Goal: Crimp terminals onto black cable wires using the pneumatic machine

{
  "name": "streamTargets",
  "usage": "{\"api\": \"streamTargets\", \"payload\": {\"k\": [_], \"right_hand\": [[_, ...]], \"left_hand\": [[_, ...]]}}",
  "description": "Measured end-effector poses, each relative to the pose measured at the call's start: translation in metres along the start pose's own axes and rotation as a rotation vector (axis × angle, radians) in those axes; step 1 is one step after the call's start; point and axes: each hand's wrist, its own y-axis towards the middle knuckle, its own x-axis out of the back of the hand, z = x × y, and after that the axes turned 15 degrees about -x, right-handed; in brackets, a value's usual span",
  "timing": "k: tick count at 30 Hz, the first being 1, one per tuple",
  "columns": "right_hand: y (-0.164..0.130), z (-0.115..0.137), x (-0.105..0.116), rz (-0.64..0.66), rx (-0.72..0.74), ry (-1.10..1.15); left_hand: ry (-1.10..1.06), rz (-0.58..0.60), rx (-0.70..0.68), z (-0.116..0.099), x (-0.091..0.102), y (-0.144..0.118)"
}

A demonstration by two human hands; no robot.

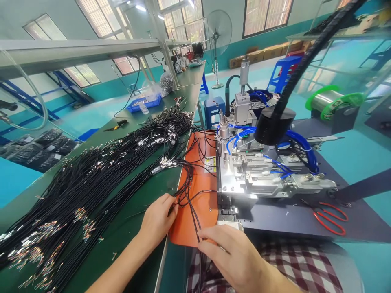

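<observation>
The thin black cables (191,203) on the orange mat (195,221) look light and limp, so the left hand (157,219) and right hand (235,254) pinch them near the ends.

Bare forearms, and seemingly a red-and-white checked garment (293,260) over the lap.

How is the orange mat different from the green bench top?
The flat orange rubber mat is small, while the long green bench top stretches far back. The mat carries only a few black cables; the bench top holds a big heap. The right hand rests at the mat's edge, the left hand over the bench top. Both are flat.
</observation>
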Motion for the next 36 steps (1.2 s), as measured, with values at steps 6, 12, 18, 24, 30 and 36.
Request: {"api": "streamTargets", "payload": {"k": [6, 12, 18, 24, 30, 36], "right_hand": [[0.006, 0.002, -0.006, 0.067, 0.026, 0.05], [-0.01, -0.004, -0.03, 0.233, -0.34, 0.419], [-0.006, -0.007, -0.019, 0.291, -0.475, 0.494], [-0.008, -0.003, -0.018, 0.304, -0.59, 0.281], [-0.006, 0.004, -0.012, 0.104, -0.676, 0.411], [0.012, 0.013, -0.021, 0.04, -0.376, 0.145]], "left_hand": [[0.009, -0.026, 0.037, 0.016, -0.006, 0.002], [-0.049, 0.038, 0.046, 0.002, -0.018, 0.0], [-0.046, 0.053, 0.037, 0.024, 0.0, 0.012], [-0.079, 0.042, 0.037, 0.033, -0.008, 0.008], [-0.239, 0.023, -0.034, 0.002, -0.045, 0.005], [-0.322, -0.087, 0.017, -0.015, -0.053, 0.031]]}}
